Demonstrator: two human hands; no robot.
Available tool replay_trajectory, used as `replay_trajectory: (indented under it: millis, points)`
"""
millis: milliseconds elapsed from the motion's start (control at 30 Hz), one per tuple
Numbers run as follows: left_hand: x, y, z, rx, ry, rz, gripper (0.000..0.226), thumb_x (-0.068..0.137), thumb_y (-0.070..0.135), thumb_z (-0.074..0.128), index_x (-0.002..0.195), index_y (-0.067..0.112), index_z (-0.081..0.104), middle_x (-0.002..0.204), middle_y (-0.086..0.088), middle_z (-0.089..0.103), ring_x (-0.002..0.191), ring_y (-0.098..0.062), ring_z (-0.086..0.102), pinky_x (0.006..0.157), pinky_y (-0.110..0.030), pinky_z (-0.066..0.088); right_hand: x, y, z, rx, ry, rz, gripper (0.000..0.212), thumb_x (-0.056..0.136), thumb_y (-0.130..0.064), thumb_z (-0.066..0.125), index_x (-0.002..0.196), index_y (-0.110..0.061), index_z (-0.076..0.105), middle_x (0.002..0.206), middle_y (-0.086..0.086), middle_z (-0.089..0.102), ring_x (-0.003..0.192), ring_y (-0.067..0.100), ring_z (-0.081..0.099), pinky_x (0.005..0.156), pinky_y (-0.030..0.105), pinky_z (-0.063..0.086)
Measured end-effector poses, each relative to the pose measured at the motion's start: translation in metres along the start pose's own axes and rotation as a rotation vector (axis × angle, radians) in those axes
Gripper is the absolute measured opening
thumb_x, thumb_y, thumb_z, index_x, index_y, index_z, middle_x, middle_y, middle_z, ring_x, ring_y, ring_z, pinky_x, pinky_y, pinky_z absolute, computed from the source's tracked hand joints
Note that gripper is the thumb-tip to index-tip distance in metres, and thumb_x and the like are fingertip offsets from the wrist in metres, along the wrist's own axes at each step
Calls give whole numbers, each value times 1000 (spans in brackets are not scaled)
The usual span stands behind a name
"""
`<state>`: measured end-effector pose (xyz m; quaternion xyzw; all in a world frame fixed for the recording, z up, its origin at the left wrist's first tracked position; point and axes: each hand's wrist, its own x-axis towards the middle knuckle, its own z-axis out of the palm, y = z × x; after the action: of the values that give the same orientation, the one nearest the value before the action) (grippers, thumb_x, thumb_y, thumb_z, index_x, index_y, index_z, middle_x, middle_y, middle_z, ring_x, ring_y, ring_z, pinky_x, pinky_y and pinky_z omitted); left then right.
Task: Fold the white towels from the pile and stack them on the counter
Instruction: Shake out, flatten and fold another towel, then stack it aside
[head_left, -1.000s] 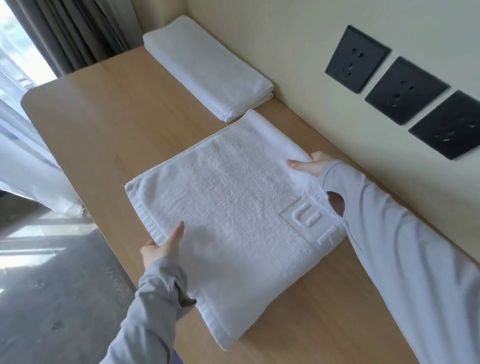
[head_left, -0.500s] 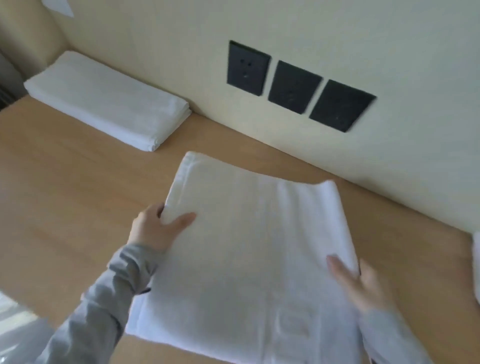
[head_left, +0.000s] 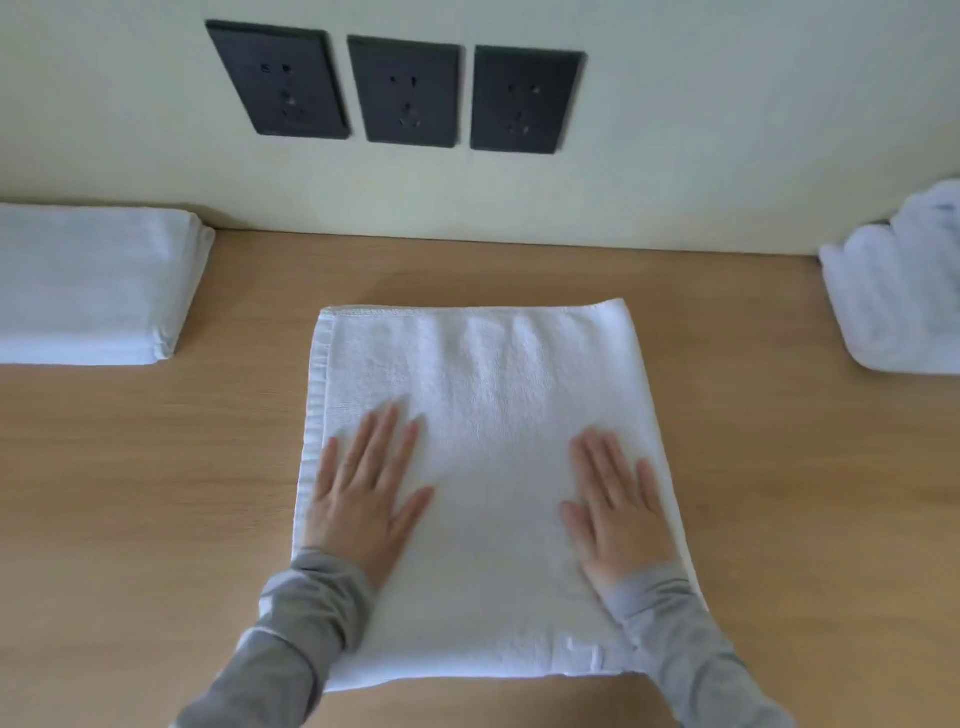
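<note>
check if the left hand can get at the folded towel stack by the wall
Probably yes: the left hand lies flat on the middle towel, and only wooden counter shows between it and the folded towel stack.

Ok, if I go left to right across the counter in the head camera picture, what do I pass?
folded towels → left hand → right hand → loose towel pile

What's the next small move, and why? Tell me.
Probably fold the towel in half again: the left hand and right hand lie flat on it, and it looks squarer than the narrow folded stack at the left.
</note>
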<state>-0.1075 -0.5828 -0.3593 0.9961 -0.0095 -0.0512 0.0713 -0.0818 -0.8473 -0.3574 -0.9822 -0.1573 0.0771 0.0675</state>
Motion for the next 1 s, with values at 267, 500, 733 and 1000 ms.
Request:
replay_trajectory:
  millis: [267, 500, 733, 1000]
  points:
    - [3, -7, 0, 10, -45, 8, 68, 92, 58, -3, 151, 25, 7, 158, 3, 4, 146, -19, 3, 118, -40, 4, -7, 14, -4, -23, -26, 34, 61, 95, -41, 15, 146, -10, 5, 155, 1, 1, 144, 18, 1, 117, 29, -9]
    - [-37, 28, -14, -57, -156, 24, 88, 68, 65, -38, 142, 20, -22, 151, 1, -28, 139, -17, -28, 113, -35, -17, -38, 0, -7, 24, -146, -14, 62, 99, -38, 24, 142, -15, -14, 150, -4, -22, 141, 14, -20, 112, 27, -20]
    - [-78, 32, -7, -138, -184, 108, 67, 90, 58, 2, 148, 28, -13, 155, 9, -21, 142, -9, -21, 117, -38, -6, -64, -29, -13, -87, -160, -148, 66, 93, -46, 18, 146, -7, 23, 154, 3, 17, 142, 24, 16, 111, 35, 5]
    - [-88, -4, -20, -18, -265, 382, 99, 80, 79, 30, 151, 17, 2, 159, -1, -7, 146, -20, -2, 116, -33, 0, -91, 32, -25, -185, -297, -322, 92, 82, -72, 35, 146, -6, 25, 154, 9, 23, 143, 23, 16, 111, 35, 14]
